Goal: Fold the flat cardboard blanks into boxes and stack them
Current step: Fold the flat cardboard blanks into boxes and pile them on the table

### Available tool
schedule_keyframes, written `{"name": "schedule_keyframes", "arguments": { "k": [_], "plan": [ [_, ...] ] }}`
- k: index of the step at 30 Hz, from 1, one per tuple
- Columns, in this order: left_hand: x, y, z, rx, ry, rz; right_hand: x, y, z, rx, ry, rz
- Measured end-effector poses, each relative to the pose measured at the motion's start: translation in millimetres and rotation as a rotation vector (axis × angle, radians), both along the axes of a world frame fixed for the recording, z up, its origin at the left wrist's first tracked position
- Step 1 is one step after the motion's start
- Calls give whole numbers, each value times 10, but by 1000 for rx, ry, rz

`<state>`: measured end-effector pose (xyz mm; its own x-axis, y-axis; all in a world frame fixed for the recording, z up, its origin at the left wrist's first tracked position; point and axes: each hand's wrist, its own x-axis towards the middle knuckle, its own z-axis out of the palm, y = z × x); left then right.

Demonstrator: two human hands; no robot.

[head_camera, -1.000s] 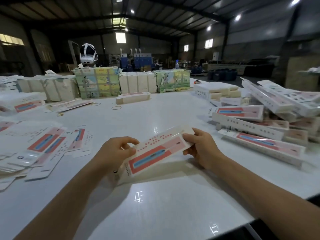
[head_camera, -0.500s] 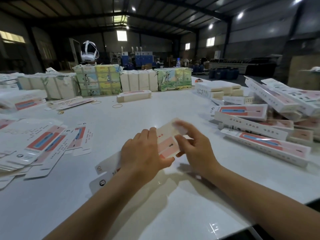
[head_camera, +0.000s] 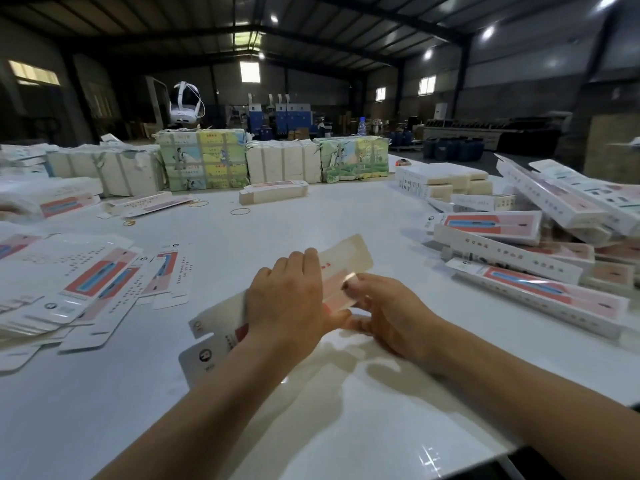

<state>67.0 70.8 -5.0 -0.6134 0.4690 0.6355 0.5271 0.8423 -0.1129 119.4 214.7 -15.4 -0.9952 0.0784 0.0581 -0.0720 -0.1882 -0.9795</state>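
A long white and pink cardboard blank (head_camera: 349,258) lies slanted over the white table (head_camera: 311,427) in front of me. My left hand (head_camera: 287,299) grips its middle from above, fingers curled over the far edge. My right hand (head_camera: 384,313) pinches a pink side panel of the blank at its right part. The blank's near end with round logos (head_camera: 204,355) sticks out to the left of my left wrist. Flat blanks (head_camera: 79,282) lie spread at the left. Folded boxes (head_camera: 519,265) are piled at the right.
Wrapped bundles (head_camera: 204,161) line the table's far side, with one folded box (head_camera: 273,192) and rubber bands (head_camera: 240,212) in front of them. A white headset (head_camera: 185,102) sits on the bundles. The table's front edge runs at the lower right.
The blank was held flat between both hands; my left hand has since moved over its middle and my right hand has shifted onto the side panel, bending it.
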Motion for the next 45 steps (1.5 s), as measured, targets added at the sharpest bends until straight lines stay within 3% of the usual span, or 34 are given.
{"name": "schedule_keyframes", "arguments": {
  "k": [4, 8, 13, 18, 21, 30, 35, 41, 45],
  "plan": [
    [-35, -60, 56, -16, -26, -75, 39, 30, -1, 210, 53, 107],
    [-64, -127, 131, 6, -94, -95, 41, 12, -13, 369, 104, 15],
    [-98, -187, 86, 0, -337, -148, 12, 72, -23, 261, 131, -108],
    [-155, -309, 61, 134, -543, -118, -16, 87, -40, 256, 246, -479],
    [-153, -270, 70, 174, -537, -79, -6, 51, -62, 313, 301, -573],
    [-121, -198, 29, 147, -490, -68, 26, -34, -39, 406, 327, -512],
    [-104, -217, 21, 100, -499, -107, 9, 17, -14, 384, 276, -522],
    [-73, -240, 11, -27, -412, -144, -14, 43, -65, 584, 156, -419],
    [-60, -232, 1, 5, -392, -140, 9, 8, -43, 497, 232, -491]
  ]
}}
